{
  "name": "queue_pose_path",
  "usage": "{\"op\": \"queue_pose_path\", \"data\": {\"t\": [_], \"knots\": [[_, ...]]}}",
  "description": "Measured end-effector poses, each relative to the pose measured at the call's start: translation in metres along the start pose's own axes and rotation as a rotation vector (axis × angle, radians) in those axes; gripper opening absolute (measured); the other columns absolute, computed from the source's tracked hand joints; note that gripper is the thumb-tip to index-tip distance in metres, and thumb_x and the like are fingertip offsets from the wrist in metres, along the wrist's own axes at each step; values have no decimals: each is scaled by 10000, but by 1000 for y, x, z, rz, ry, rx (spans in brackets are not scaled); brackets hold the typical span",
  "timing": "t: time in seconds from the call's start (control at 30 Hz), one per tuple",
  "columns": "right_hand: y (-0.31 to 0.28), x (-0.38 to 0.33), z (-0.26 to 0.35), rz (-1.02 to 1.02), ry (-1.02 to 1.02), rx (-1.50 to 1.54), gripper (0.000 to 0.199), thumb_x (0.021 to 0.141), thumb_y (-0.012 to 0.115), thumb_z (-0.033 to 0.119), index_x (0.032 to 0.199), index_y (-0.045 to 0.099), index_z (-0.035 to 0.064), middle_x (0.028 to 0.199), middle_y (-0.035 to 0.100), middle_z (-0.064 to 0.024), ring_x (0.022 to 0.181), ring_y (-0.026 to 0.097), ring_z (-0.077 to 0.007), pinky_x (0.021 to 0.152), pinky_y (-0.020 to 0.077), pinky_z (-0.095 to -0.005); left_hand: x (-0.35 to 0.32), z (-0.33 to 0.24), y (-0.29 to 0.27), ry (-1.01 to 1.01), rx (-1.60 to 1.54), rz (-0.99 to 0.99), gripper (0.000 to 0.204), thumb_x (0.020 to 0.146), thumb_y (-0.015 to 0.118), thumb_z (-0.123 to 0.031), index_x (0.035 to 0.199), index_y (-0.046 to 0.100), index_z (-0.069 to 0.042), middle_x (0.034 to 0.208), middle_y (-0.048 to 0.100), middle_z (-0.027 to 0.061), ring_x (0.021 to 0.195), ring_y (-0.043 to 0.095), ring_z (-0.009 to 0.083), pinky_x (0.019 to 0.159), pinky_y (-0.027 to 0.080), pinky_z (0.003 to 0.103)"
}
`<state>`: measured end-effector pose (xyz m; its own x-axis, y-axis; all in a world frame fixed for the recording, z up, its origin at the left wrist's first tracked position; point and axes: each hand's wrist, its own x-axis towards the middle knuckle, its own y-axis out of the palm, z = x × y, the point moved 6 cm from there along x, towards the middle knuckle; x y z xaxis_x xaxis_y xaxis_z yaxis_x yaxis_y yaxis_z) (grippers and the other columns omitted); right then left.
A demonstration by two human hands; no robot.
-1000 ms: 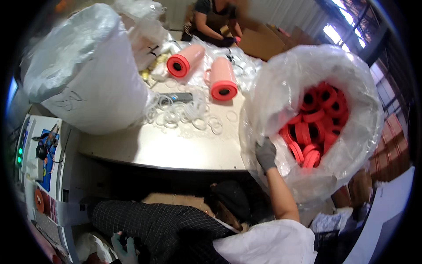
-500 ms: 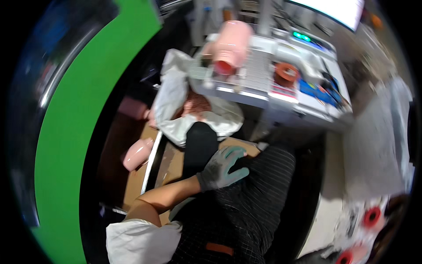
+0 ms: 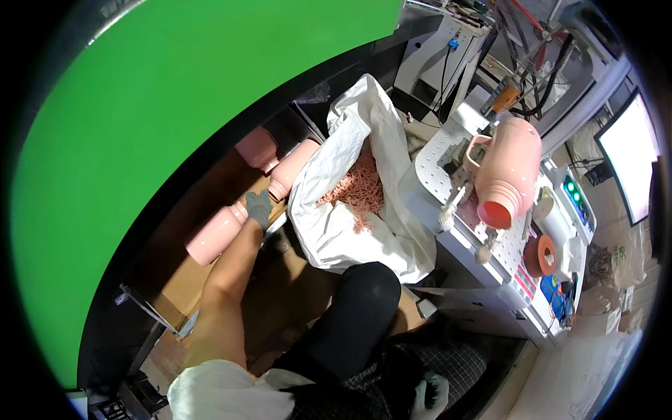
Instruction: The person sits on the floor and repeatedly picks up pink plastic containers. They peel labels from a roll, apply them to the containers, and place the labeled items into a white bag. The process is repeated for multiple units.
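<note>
My left hand, in a grey-green glove, reaches down to the far left and closes at the threaded neck of a pink thermos flask body, lying on its side over brown cardboard. Its fingertips are partly hidden. Two more pink flask bodies lie just beyond. My right hand, gloved too, rests on my checked trouser leg by the lower edge with thumb and fingers apart, nothing seen in it. On the machine at right lies a larger pink flask body with a handle, its open mouth toward me.
A white sack holding pink shavings stands between the flasks and the perforated machine top. An orange-brown tape roll and a lit screen are at right. A large green panel curves along the left.
My left hand has gone from my thigh to the flask at the left. The view has swung left, and my right hand now shows at the lower edge.
</note>
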<state>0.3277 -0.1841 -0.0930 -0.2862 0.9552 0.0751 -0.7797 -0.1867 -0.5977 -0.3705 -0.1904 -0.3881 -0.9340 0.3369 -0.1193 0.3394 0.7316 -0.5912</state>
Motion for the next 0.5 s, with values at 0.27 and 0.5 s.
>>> {"op": "queue_pose_path", "data": {"t": [0.27,0.5], "knots": [[18,14,-13,70,80,29,197,945,748,61,1122,686,2,1040,695,-98,940,625,-203,861,514,-323,80,72,73,-353,-1271,222,492,963,696,-391,1316,612,-58,1163,669,149,1002,654,291,854,541,377],[33,18,11,0,93,147,152,944,702,39,1084,682,-18,1023,691,-102,919,640,-216,846,519,-335,-157,-91,-77,-67,-1147,-8,215,1039,588,-185,1233,583,-93,890,544,-7,723,493,66,667,459,236]]}}
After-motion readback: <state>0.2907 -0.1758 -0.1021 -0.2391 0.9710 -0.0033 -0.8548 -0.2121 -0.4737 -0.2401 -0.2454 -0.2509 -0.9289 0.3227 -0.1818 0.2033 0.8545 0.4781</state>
